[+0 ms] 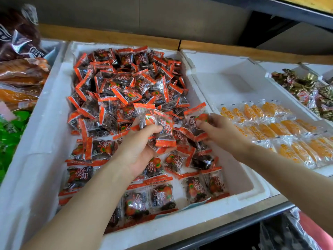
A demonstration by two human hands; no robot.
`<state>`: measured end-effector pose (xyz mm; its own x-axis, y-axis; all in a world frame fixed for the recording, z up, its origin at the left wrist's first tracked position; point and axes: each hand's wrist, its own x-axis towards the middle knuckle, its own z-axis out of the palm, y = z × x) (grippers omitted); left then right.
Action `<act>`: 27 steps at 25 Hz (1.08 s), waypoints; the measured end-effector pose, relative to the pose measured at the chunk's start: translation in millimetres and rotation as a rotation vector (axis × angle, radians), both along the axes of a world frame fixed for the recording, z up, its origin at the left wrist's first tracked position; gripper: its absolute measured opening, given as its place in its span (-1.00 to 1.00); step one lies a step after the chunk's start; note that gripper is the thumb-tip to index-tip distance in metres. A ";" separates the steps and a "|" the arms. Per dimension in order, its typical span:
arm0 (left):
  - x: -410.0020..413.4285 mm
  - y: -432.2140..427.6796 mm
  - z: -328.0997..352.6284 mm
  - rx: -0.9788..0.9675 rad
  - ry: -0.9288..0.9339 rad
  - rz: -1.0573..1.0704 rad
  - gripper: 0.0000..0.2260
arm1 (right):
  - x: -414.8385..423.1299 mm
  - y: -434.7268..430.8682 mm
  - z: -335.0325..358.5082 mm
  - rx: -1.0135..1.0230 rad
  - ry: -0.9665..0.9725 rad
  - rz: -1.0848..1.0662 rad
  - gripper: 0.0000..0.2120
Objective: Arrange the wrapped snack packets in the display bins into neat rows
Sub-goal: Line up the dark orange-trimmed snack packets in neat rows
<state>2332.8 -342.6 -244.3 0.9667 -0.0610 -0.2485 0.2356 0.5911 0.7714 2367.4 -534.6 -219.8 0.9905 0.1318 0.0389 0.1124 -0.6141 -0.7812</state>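
Nearest, along the front wall of the white foam bin (180,224), red-edged snack packets (160,193) lie flat, side by side in rough rows. Just beyond them the left hand (140,147), palm up, grips a bunch of packets (163,129), fingers curled round them. Beside it the right hand (221,130) pinches a single packet (195,123) near the bin's right wall. Behind both hands a loose heap (129,78) of packets fills the back. In the next bin (225,73), orange packets (281,129) lie in rows
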 end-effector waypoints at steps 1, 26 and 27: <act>0.6 -0.2 -0.8 0.009 0.005 0.016 -0.62 | -7.4 0.3 6.3 0.116 0.076 -0.018 -0.79; 0.1 -1.0 3.6 -0.023 -0.012 0.049 -0.76 | 4.8 23.7 -56.7 -0.577 -0.008 0.247 -0.53; 0.5 -0.6 3.6 -0.028 -0.020 0.052 -0.76 | 7.9 28.1 -57.6 -0.520 -0.033 0.257 -0.56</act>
